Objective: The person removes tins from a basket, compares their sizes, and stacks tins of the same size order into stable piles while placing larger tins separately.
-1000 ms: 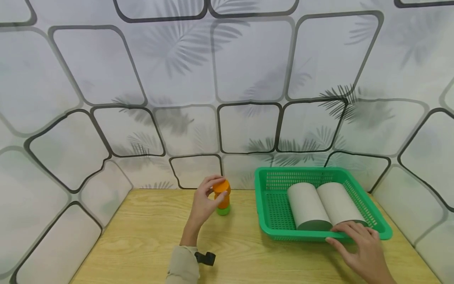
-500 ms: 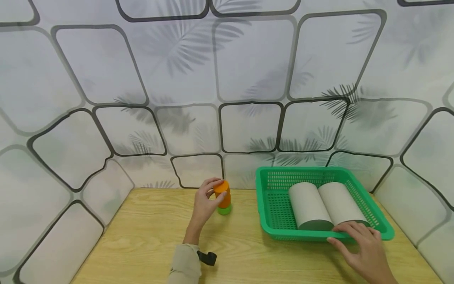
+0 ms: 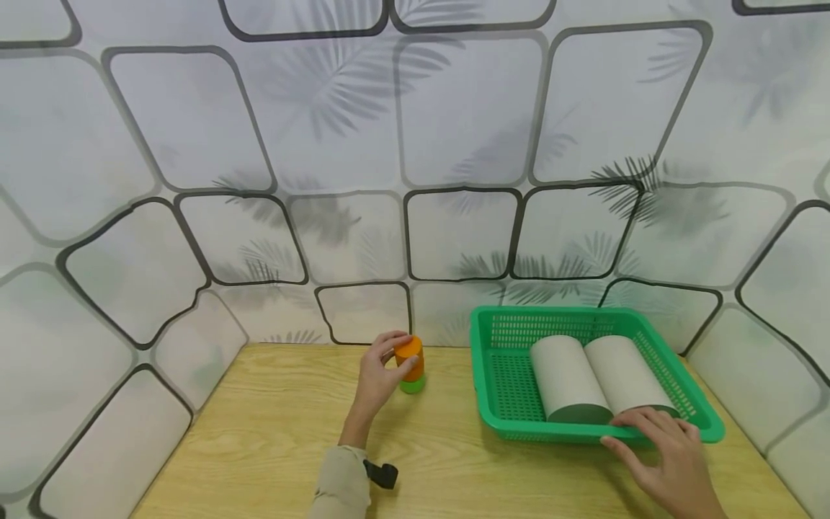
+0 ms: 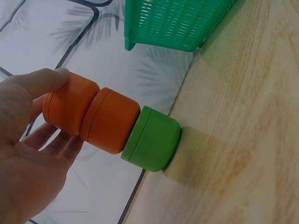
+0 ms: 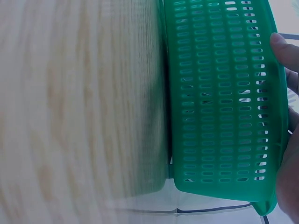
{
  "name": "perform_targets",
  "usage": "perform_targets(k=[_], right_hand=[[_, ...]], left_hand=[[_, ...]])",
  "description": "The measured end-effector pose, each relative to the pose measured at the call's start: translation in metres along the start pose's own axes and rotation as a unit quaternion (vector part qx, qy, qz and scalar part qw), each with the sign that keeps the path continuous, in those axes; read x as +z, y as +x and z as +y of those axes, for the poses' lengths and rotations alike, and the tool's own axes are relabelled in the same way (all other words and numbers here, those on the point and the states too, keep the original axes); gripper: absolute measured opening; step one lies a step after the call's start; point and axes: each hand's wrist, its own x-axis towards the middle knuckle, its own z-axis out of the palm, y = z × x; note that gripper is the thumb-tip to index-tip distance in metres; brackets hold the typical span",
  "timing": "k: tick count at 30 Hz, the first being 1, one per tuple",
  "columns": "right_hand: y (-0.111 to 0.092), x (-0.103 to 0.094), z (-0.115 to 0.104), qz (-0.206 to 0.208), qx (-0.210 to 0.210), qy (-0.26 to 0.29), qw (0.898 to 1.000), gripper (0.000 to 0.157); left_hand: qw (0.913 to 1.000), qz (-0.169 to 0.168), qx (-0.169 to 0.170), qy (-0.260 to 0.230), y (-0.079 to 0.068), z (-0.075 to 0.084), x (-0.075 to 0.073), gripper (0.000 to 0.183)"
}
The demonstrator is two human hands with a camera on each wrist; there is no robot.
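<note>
In the head view my left hand holds the top orange jar of a short stack, thumb on one side and fingers on the other. Below it is a second orange jar, with a green jar at the bottom on the table. All three are small, round and lidded, and the stack stands upright, its parts nearly in line. My right hand grips the front rim of a green plastic basket, fingers over the rim and thumb outside it.
Two large white cylinders with dark green ends lie side by side in the basket, toward its right. The wooden table meets a patterned wall covering at the back and sides. A black strap is on the left wrist.
The left hand has lowered the top orange jar slightly onto the stack, and it sits straighter now. The right hand keeps its place on the basket rim. The head view has shifted slightly.
</note>
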Motion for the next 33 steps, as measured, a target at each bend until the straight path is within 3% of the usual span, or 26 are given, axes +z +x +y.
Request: perform_targets(k=[14, 23, 28, 33], right_hand=[[0.001, -0.002, -0.003, 0.005, -0.003, -0.004, 1.000, 0.040], [-0.001, 0.001, 0.001, 0.005, -0.003, 0.001, 1.000, 0.042], [-0.001, 0.000, 0.000, 0.004, 0.001, 0.005, 1.000, 0.042], [0.000, 0.002, 0.000, 0.011, 0.000, 0.008, 1.000, 0.042]], left_hand=[[1.0000, -0.003, 0.002, -0.001, -0.001, -0.003, 0.000, 0.034], [0.9996, 0.000, -0.009, 0.026, 0.001, -0.031, -0.002, 0.041], [0.9980, 0.013, 0.005, 0.062, 0.001, -0.025, -0.005, 0.039], [0.9906, 0.060, 0.046, 0.114, 0.002, -0.006, -0.001, 0.031]])
